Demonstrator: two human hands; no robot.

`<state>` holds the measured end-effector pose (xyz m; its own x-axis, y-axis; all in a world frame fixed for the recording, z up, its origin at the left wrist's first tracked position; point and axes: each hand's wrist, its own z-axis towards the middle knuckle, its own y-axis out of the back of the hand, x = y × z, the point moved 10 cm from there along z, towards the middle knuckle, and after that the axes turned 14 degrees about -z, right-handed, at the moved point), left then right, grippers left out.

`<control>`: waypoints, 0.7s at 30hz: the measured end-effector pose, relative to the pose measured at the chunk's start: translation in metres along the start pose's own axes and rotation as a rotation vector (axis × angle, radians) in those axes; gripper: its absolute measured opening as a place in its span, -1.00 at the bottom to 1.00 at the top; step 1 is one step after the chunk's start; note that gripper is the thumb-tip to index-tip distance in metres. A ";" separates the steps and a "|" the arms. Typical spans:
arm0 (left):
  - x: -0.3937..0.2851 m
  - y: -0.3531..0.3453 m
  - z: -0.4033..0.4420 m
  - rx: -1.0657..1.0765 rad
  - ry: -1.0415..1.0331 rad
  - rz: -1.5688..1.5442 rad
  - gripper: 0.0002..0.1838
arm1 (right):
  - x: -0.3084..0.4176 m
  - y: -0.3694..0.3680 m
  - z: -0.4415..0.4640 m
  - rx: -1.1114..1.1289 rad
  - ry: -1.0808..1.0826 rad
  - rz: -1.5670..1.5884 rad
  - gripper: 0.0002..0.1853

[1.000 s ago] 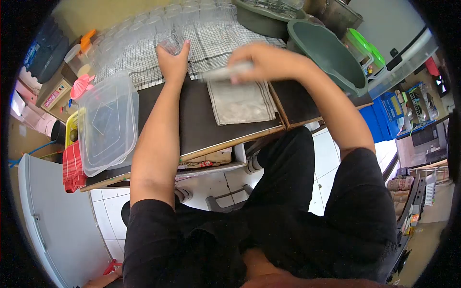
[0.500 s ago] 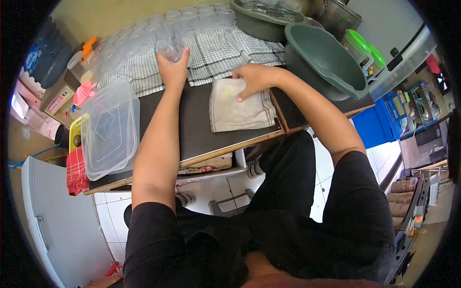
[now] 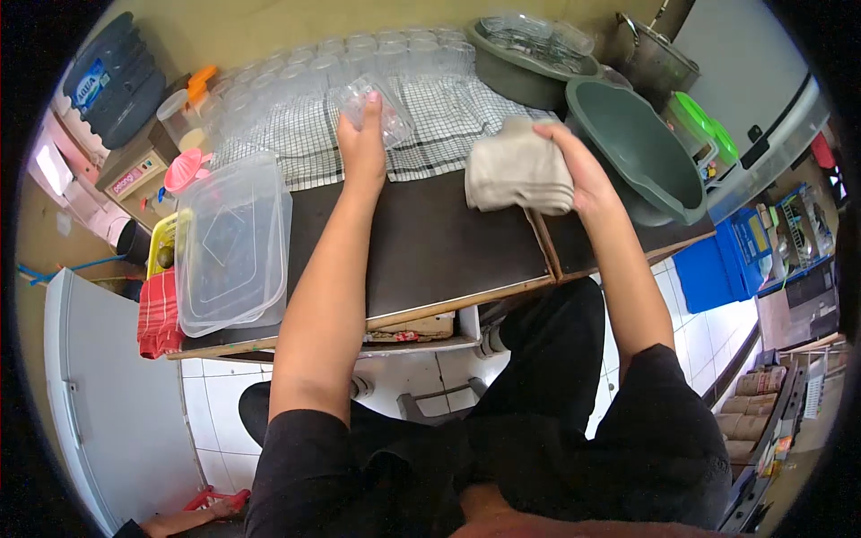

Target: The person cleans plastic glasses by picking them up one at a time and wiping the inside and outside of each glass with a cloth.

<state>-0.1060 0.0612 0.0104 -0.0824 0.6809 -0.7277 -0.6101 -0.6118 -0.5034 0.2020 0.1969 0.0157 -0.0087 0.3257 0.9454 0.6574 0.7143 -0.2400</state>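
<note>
My left hand is wrapped round a clear drinking glass, which tilts above the checked cloth. In my right hand is a folded pale cloth, gripped by its right side and raised off the dark tabletop. Rows of upside-down clear glasses stand on the checked cloth along the wall. Beside my right hand sits a deep grey-green basin.
A second basin behind holds several clear items. Clear plastic lids or containers lie on the table's left end, near a red cloth and a pink funnel. At lower left, another person's hand shows near a red object.
My right hand has lifted the folded cloth off the tabletop. My left hand has brought the glass away from the rows, nearer to me. The view has shifted slightly.
</note>
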 end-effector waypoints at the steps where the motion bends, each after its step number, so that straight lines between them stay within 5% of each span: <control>1: 0.002 -0.008 -0.005 0.037 0.102 -0.155 -0.48 | 0.012 -0.007 0.006 -0.054 0.074 -0.050 -0.56; 5: 0.017 -0.035 -0.018 0.192 0.321 -0.294 -0.47 | 0.052 -0.059 0.051 -0.168 0.456 -0.394 -0.53; 8: 0.006 -0.040 -0.026 0.180 0.209 -0.224 -0.46 | 0.031 -0.120 0.084 -0.032 0.694 -0.409 -0.54; 11: 0.019 -0.025 -0.019 0.130 0.286 -0.255 -0.44 | 0.001 -0.144 0.086 -0.022 0.505 -0.196 -0.60; 17: 0.023 -0.021 -0.023 0.159 0.215 0.091 -0.46 | 0.002 -0.130 0.069 -0.322 0.975 -0.480 -0.64; 21: 0.028 -0.039 -0.037 0.217 0.262 0.209 -0.49 | 0.040 -0.091 0.066 -0.504 0.919 -0.591 -0.55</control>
<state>-0.0558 0.0893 -0.0078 -0.0360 0.4082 -0.9122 -0.7562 -0.6079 -0.2422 0.0923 0.1857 0.0613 -0.0025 -0.6796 0.7335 0.9554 0.2150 0.2024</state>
